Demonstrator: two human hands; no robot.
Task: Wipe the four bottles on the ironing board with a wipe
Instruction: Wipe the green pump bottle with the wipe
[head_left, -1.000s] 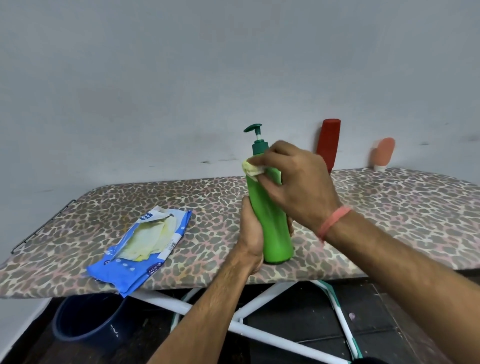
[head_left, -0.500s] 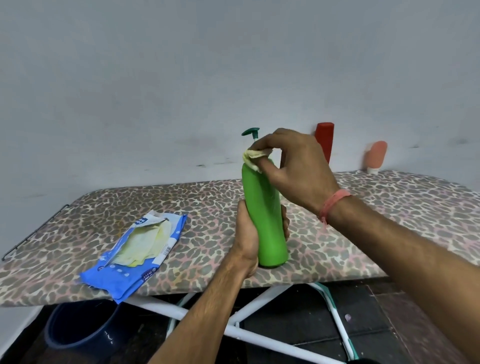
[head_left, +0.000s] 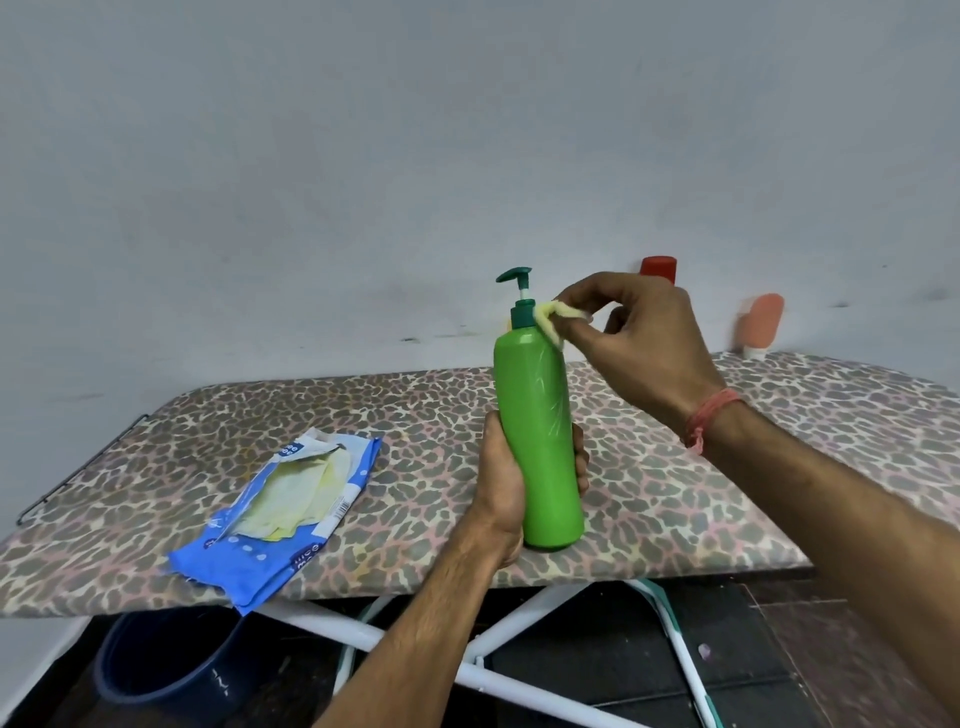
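Both hands are at work on the green bottle (head_left: 540, 447). The left hand (head_left: 501, 483) is wrapped round the bottle's lower half, palm on its left side, fingertips showing past its right edge, holding it upright on the board (head_left: 727, 467) near the front edge. The right hand (head_left: 641, 338) reaches in from the right with a red band (head_left: 709, 415) on its wrist; its thumb and fingers pinch a small crumpled yellow wipe (head_left: 558, 317) against the bottle's right shoulder, just beside the dark green pump collar.

Taking the rest by size: a plain grey wall (head_left: 363, 156) fills the upper part of the view. The board, in a leopard-print cover, runs across the middle on white metal legs (head_left: 509, 623) that cross beneath it. Under its left end, on the dark floor, sits a dark blue bucket (head_left: 161, 665), partly hidden by the board. On the board's left part lies a blue wipe pack (head_left: 280, 551), flat, its flap peeled back with pale yellow wipes showing inside; its near corner hangs a little over the front edge. At the back, by the wall, stands a red bottle (head_left: 658, 267), mostly hidden behind the right hand, only its top showing. Further right is a peach tube (head_left: 761, 325), standing on its white cap and tilted, blurred. The pump head (head_left: 514, 274) points left.
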